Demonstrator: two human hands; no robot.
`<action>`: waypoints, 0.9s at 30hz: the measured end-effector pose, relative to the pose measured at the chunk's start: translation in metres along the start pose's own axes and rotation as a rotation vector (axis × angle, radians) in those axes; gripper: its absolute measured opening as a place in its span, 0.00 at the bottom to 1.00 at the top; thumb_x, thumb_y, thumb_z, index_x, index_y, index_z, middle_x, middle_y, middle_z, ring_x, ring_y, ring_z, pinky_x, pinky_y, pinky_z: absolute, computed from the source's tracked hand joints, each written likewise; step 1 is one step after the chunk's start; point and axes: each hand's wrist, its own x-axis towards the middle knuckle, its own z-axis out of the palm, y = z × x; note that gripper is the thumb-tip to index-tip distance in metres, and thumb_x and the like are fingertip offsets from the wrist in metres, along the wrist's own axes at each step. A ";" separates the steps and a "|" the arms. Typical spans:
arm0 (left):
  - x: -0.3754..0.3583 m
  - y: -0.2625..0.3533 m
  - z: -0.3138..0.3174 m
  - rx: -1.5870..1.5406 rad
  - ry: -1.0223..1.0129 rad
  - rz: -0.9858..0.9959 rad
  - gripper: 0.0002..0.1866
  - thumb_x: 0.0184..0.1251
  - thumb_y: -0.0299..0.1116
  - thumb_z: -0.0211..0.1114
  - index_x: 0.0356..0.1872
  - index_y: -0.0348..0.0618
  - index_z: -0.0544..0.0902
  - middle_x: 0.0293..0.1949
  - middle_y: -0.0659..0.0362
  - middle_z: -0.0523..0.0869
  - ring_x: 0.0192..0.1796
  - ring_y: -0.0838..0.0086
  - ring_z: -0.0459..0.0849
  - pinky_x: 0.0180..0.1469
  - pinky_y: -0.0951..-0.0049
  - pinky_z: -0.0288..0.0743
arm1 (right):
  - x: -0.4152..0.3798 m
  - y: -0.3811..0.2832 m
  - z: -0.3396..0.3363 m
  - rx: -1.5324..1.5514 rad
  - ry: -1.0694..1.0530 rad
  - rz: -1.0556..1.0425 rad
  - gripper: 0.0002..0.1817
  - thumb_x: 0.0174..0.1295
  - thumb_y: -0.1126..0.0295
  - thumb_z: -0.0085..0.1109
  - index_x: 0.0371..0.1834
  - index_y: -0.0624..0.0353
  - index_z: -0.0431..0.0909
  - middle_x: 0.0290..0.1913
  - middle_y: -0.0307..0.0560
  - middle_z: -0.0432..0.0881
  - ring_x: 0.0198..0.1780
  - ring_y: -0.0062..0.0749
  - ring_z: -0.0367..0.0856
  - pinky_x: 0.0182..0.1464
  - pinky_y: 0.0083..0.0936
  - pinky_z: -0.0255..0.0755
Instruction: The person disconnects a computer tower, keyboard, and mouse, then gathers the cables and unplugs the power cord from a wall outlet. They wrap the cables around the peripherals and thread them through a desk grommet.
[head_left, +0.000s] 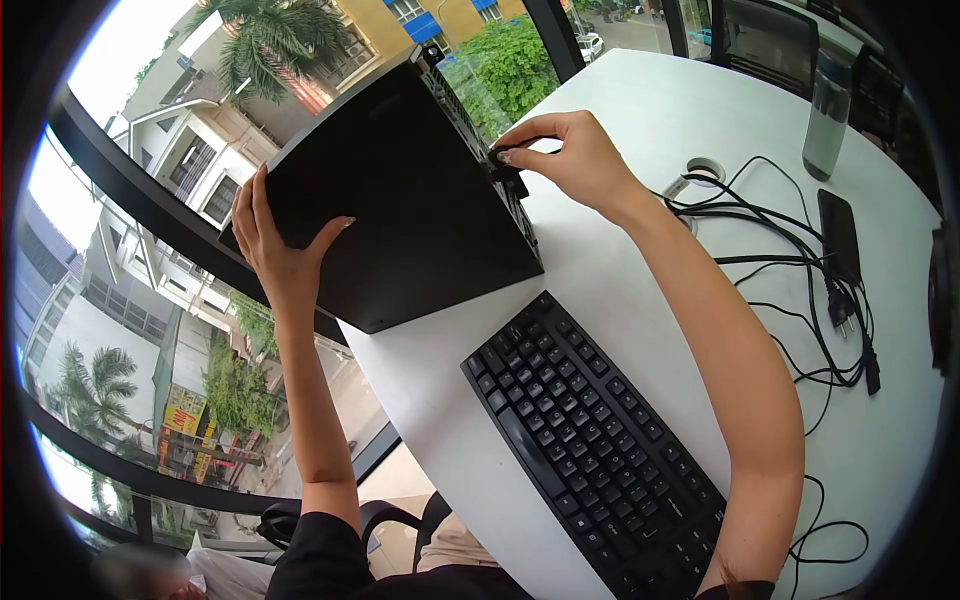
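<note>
A black desktop computer tower [400, 200] stands at the far edge of the white table, its side panel facing me and its ported back to the right. My left hand [282, 240] grips its left edge, with the fingers around the edge and the thumb on the panel. At the back of the tower, my right hand [565, 165] pinches a black cable plug [497, 157]. The plug touches or nearly touches the ports; whether it is seated is hidden. Below the right hand lies a black keyboard [600, 450], set diagonally.
Black cables [790, 235] with plugs lie tangled at the right, near a round cable hole [705, 170]. A dark phone-like slab [840, 235] and a water bottle [828, 115] are beyond. Chairs [765, 45] stand behind the white table [660, 110]. A person [215, 572] sits lower left.
</note>
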 end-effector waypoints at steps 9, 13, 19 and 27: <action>0.002 0.000 0.001 -0.006 0.016 0.009 0.51 0.32 0.51 0.81 0.65 0.49 0.69 0.60 0.53 0.72 0.66 0.55 0.66 0.67 0.53 0.60 | -0.002 0.012 0.006 -0.124 0.088 -0.137 0.07 0.52 0.67 0.67 0.33 0.53 0.87 0.35 0.40 0.87 0.43 0.35 0.82 0.68 0.44 0.55; 0.002 0.002 0.001 -0.002 0.021 0.000 0.51 0.32 0.50 0.81 0.65 0.48 0.70 0.60 0.53 0.72 0.66 0.55 0.66 0.67 0.53 0.60 | -0.004 -0.003 0.007 -0.257 0.067 -0.132 0.05 0.54 0.69 0.67 0.33 0.56 0.87 0.36 0.40 0.86 0.43 0.32 0.82 0.67 0.44 0.58; 0.001 0.000 0.002 -0.021 0.019 -0.029 0.52 0.31 0.50 0.81 0.65 0.49 0.69 0.62 0.53 0.70 0.68 0.56 0.64 0.68 0.52 0.58 | -0.005 -0.012 0.014 -0.356 0.120 -0.212 0.06 0.54 0.65 0.67 0.30 0.54 0.86 0.35 0.38 0.86 0.42 0.32 0.82 0.72 0.55 0.45; -0.051 0.000 0.015 -0.141 0.369 -0.142 0.43 0.49 0.38 0.78 0.67 0.46 0.66 0.70 0.53 0.59 0.73 0.53 0.54 0.72 0.50 0.48 | -0.070 -0.053 0.078 -0.544 0.249 -0.277 0.35 0.59 0.74 0.55 0.70 0.71 0.53 0.74 0.67 0.45 0.74 0.62 0.43 0.74 0.49 0.43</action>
